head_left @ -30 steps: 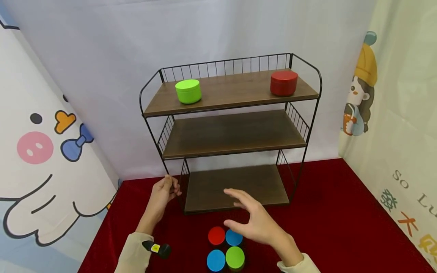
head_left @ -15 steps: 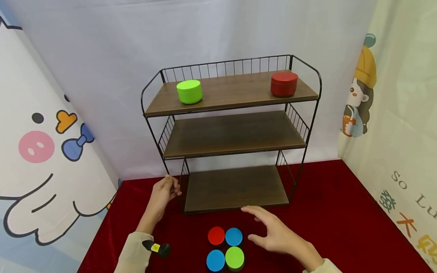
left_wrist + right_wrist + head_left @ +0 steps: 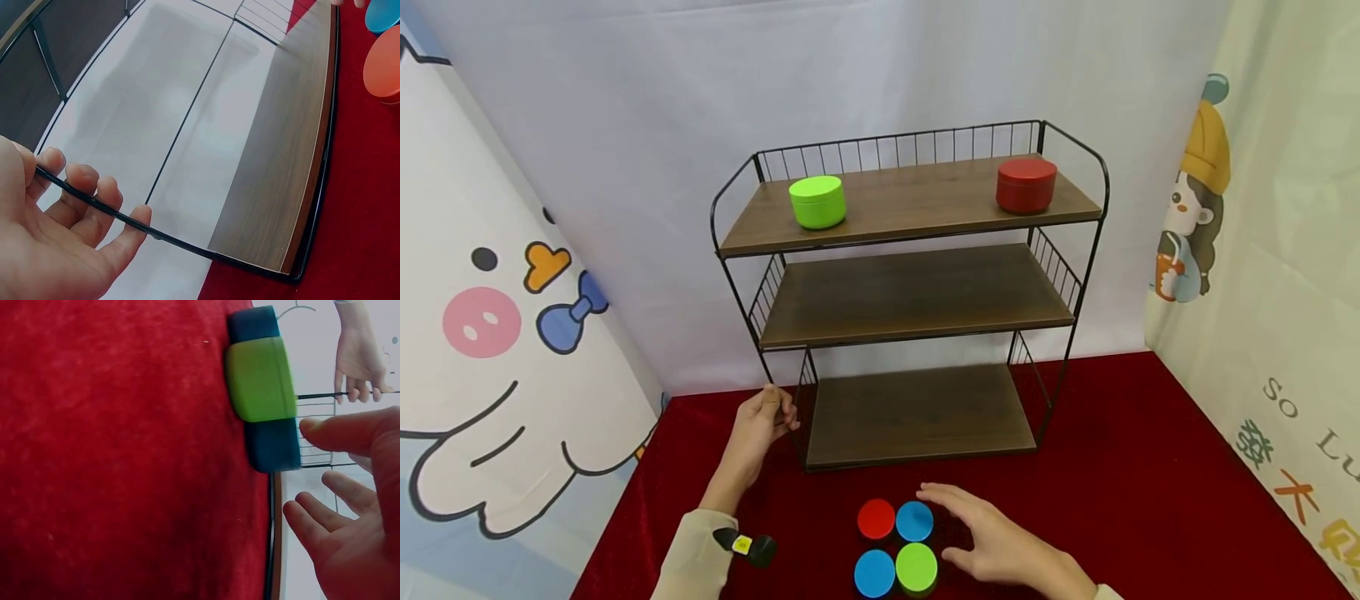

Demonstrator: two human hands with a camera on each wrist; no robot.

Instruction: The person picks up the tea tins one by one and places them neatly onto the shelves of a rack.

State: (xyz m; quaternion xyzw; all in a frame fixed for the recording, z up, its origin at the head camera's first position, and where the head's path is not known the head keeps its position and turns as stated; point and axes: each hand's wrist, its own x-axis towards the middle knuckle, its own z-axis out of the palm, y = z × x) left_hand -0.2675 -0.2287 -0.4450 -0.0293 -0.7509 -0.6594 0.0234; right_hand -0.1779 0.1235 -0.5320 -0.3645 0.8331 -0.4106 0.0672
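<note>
The left hand's [image 3: 762, 418] grip curls round the left post [image 3: 182, 244] of the three-tier shelf rack [image 3: 917, 292]. The right hand's [image 3: 992, 537] grip, spread and holding nothing, is beside the green round box [image 3: 917, 567] and far blue box [image 3: 915, 521], right of the near blue box [image 3: 875, 573] and red box [image 3: 876, 519].
</note>
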